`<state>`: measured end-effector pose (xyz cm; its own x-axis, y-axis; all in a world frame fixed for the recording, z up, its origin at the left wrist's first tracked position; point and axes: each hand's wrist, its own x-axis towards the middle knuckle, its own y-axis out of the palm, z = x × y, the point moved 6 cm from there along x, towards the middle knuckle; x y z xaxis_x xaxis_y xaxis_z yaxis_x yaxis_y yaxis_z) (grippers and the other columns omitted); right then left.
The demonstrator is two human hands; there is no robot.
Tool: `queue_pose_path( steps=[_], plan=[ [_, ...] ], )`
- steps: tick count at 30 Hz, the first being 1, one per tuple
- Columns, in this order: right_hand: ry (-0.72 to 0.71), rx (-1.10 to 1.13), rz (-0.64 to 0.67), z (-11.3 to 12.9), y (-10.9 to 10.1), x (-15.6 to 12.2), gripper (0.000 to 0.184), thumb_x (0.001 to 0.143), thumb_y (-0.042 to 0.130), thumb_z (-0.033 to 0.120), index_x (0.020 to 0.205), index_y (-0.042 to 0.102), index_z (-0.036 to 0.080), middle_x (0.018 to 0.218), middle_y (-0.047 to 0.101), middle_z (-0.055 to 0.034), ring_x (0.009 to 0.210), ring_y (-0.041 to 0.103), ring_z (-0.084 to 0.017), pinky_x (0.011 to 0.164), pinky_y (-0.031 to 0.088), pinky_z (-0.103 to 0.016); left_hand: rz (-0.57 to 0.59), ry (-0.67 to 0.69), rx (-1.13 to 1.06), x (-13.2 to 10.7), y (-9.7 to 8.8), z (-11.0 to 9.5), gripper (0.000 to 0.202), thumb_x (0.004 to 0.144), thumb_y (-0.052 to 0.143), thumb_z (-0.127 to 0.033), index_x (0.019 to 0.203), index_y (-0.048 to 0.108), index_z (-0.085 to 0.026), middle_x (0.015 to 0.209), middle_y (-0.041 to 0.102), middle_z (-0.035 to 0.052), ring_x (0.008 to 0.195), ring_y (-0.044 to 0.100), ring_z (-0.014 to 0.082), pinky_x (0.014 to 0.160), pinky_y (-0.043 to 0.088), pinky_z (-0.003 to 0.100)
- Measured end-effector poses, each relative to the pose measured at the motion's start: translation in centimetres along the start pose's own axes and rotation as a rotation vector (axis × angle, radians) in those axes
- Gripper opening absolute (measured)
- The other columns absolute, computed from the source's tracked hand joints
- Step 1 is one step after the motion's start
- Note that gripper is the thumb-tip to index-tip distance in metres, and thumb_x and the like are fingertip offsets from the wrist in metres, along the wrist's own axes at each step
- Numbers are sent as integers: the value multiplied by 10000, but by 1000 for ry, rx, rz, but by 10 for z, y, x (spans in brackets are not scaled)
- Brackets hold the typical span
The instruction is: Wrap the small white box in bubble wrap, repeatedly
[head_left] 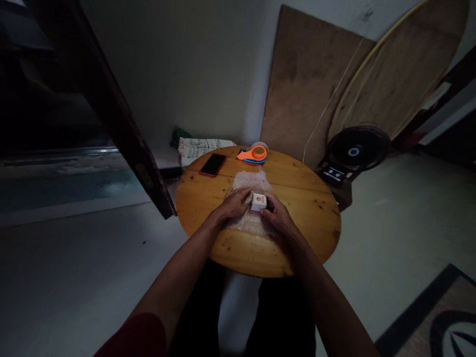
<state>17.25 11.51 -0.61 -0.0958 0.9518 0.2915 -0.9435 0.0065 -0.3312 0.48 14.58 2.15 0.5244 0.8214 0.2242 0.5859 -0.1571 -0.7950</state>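
Note:
A small white box with red print on top is at the middle of a sheet of bubble wrap. My right hand grips the box from its right side, thumb at the near face and fingers behind. On the other side, my left hand lies over the bubble wrap with its fingers stretched toward the box. A narrow gap seems to part those fingertips from the box. The sheet spreads on the round wooden table, partly hidden under both hands.
An orange and blue tape dispenser stands at the table's far edge. Left of it lies a phone. A black fan stands beyond the right edge. Wooden boards lean on the wall, and a dark door frame rises at left.

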Motion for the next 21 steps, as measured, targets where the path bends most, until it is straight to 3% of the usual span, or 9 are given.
queue_pose_path(
  steps=[4, 21],
  plan=[
    [8, 46, -2, -1, 1, 0, 643, 677, 663, 210, 1300, 509, 243, 1211, 636, -67, 1125, 593, -254, 1014, 444, -453, -10, 4, 7, 0, -1, -1, 525, 848, 493, -233, 1372, 463, -202, 1411, 517, 100, 1322, 446, 260, 1152, 233, 516],
    [-7, 16, 8, 1, 1, 1, 524, 702, 657, 276, 1216, 563, 225, 1206, 629, -72, 1111, 596, -252, 1013, 436, -456, -7, 5, 24, 0, 0, -2, 460, 843, 495, -229, 1300, 526, -189, 1358, 562, 104, 1275, 485, 267, 1132, 281, 491]
  ],
)
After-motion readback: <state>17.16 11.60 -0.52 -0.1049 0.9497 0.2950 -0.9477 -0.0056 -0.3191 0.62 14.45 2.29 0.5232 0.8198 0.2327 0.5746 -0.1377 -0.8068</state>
